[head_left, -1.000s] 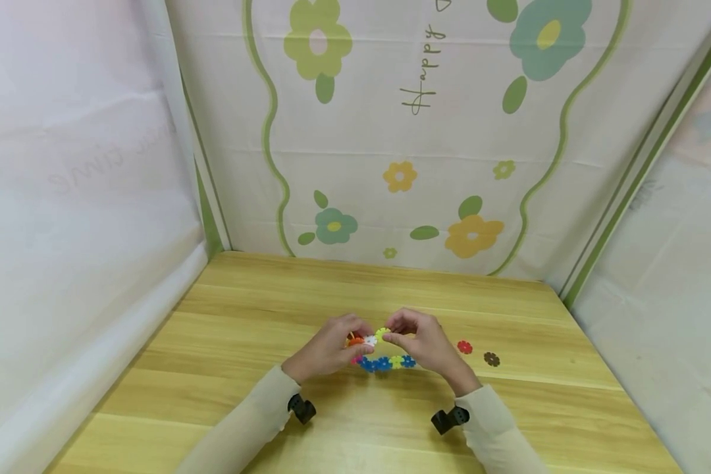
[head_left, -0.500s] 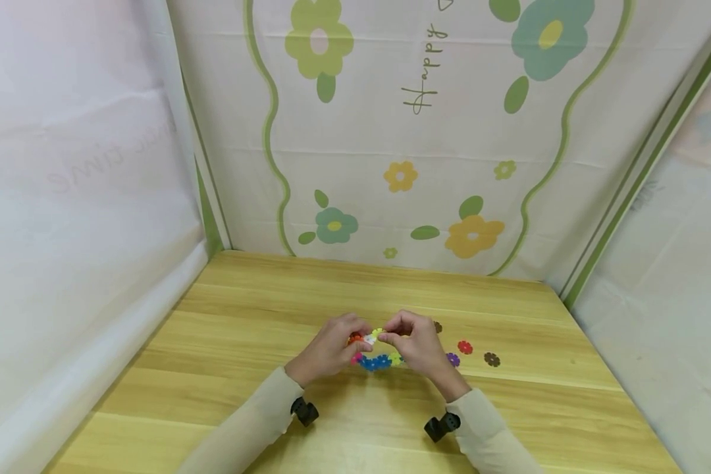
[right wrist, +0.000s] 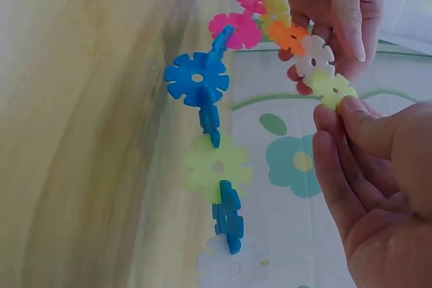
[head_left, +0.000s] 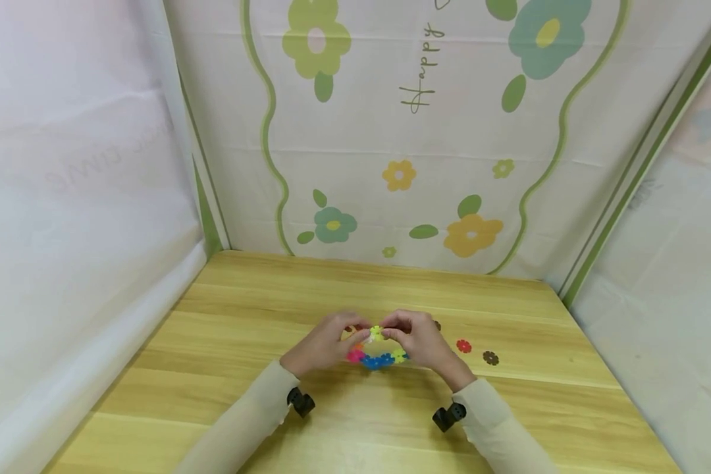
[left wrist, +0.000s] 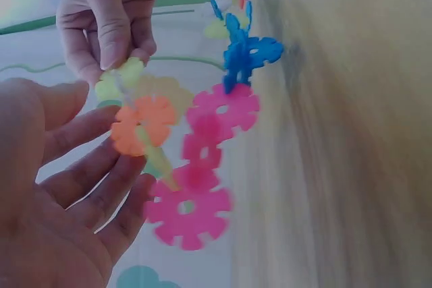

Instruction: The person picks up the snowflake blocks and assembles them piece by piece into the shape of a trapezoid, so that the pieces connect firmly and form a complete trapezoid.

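A chain of interlocking plastic snowflake discs curves between the hands, with pink discs (left wrist: pixel 189 214), blue discs (right wrist: pixel 196 79), an orange disc (left wrist: pixel 143 126) and a white disc (right wrist: pixel 314 61). My right hand (head_left: pixel 416 337) pinches the yellow-green disc (right wrist: pixel 333 90) at the chain's end between thumb and fingers. My left hand (head_left: pixel 322 342) lies loosely at the chain, its fingers behind the orange and white discs and its thumb lifted away from them. The chain's lower run, with another yellow-green disc (right wrist: pixel 217 166) and a pale disc (right wrist: pixel 233 261), hangs close over the table.
To the right on the wooden table (head_left: pixel 509 421) lie a loose red disc (head_left: pixel 464 346) and a brown disc (head_left: pixel 490 358). Another brown disc (head_left: pixel 437 325) shows behind the right hand. A flower-print cloth (head_left: pixel 355 131) stands at the back, with pale cloth walls at both sides.
The right hand has shifted slightly, keeping its pinch on the yellow-green disc, which now faces the head camera. The left thumb has drawn off the white disc. The chain's lower run has swung slightly.
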A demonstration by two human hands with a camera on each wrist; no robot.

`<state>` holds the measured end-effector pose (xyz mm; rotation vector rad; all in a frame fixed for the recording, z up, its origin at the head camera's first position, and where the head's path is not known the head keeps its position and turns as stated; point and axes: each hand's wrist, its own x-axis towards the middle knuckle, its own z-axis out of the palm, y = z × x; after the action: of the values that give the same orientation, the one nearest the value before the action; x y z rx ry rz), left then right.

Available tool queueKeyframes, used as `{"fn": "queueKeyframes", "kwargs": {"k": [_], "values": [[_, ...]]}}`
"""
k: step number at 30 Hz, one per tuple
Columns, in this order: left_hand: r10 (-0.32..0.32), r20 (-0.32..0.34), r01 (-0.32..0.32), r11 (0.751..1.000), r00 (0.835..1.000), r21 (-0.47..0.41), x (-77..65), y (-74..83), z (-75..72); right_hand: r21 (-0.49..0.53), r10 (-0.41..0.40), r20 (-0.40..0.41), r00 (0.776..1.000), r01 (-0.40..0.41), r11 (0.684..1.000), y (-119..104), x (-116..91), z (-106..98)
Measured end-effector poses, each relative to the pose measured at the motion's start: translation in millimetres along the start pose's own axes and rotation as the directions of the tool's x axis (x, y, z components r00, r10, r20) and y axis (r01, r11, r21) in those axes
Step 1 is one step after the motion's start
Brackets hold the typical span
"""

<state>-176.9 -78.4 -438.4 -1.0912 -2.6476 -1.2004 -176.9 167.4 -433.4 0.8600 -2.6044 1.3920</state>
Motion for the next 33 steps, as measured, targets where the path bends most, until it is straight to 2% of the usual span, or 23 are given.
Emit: {"fn": "queueKeyframes", "kwargs": {"k": [4,6,14,18,24,33], "values": [[0.028,-0.028,-0.029,0.999,0.999,-0.026,8.6,0.5,-3.6,-0.026,-0.025,0.05,0.998,0.026,0.999,-2,2,-7],[0.026,-0.02,-0.027,0.999,0.999,-0.033,12.7,2.3,-4.9,-0.034,-0.032,0.067,0.997,0.034,0.999,-3,4,-9],[0.021,0.078,-0.017,0.998,0.997,-0.063,24.8,6.3,-13.8,-0.047,-0.073,0.093,0.993,0.078,0.996,-2,6,-13],[0.01,0.13,0.0,0.997,0.992,-0.074,28.2,5.8,-16.3,-0.041,-0.068,0.098,0.993,0.072,0.997,-1,6,-14],[-0.028,0.153,0.039,0.997,0.988,-0.068,30.3,6.9,-12.7,-0.032,-0.063,0.096,0.993,0.066,0.997,0,5,-13],[-0.043,0.135,0.053,0.996,0.99,-0.071,30.5,4.6,-4.1,-0.042,-0.025,0.095,0.995,0.029,0.999,0,1,-15]]}}
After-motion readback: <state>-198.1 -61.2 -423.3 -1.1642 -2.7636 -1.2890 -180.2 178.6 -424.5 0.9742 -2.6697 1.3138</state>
